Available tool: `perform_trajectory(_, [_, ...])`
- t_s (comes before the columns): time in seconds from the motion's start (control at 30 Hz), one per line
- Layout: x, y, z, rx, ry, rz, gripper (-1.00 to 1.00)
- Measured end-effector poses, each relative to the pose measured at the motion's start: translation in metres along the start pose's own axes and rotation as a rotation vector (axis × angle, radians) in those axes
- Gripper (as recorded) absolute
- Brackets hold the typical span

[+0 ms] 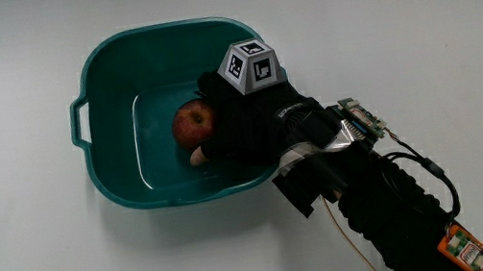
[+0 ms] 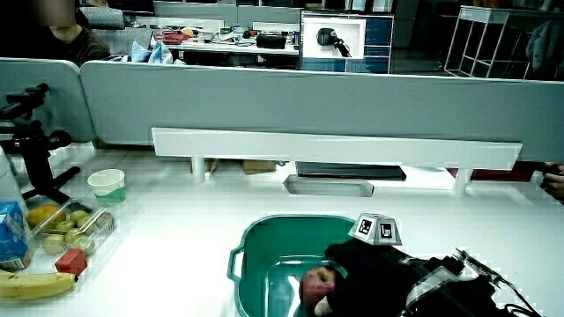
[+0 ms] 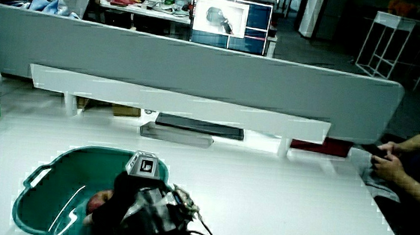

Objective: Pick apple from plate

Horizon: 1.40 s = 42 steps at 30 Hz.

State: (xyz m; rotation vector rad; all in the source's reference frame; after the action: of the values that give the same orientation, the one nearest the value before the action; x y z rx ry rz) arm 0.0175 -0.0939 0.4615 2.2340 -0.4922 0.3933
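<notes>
A red apple [image 1: 191, 122] lies on the floor of a teal basin [image 1: 98, 90] with handles; no plate shows. The gloved hand [image 1: 244, 120] reaches into the basin from the rim nearest the person. Its fingers curl over the apple and a bare fingertip [image 1: 198, 157] presses the apple's near side. The patterned cube [image 1: 250, 64] sits on the back of the hand. In both side views the apple [image 2: 317, 283] [image 3: 98, 201] shows partly, with the hand [image 2: 370, 269] [image 3: 132, 198] wrapped against it inside the basin [image 2: 251, 242] [image 3: 39, 194].
In a side view, a banana [image 2: 35, 283], a red block [image 2: 70, 261], a clear box of fruit [image 2: 70, 231], a blue carton [image 2: 11, 233] and a green cup [image 2: 107, 185] stand near the table's edge. A low grey partition [image 2: 335, 97] closes the table.
</notes>
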Motion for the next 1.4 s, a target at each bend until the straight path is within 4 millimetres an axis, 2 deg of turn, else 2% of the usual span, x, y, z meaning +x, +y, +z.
perform_trajectory(0.3, [-0.003,0.001,-0.001,-0.028,0.02,0.015,0.68])
perform_trajectory(0.6, [-0.005,0.0,-0.002,0.019,-0.014,0.045,1.0])
perform_trajectory(0.87, [-0.008,-0.005,0.005,0.062,-0.037,0.075,1.0])
perform_trajectory(1.1, [-0.017,-0.024,0.021,0.083,-0.058,0.121,1.0])
perform_trajectory(1.23, [-0.016,-0.033,0.029,0.103,-0.057,0.129,1.0])
perform_trajectory(1.4, [-0.003,-0.041,0.038,0.105,-0.033,0.125,1.0])
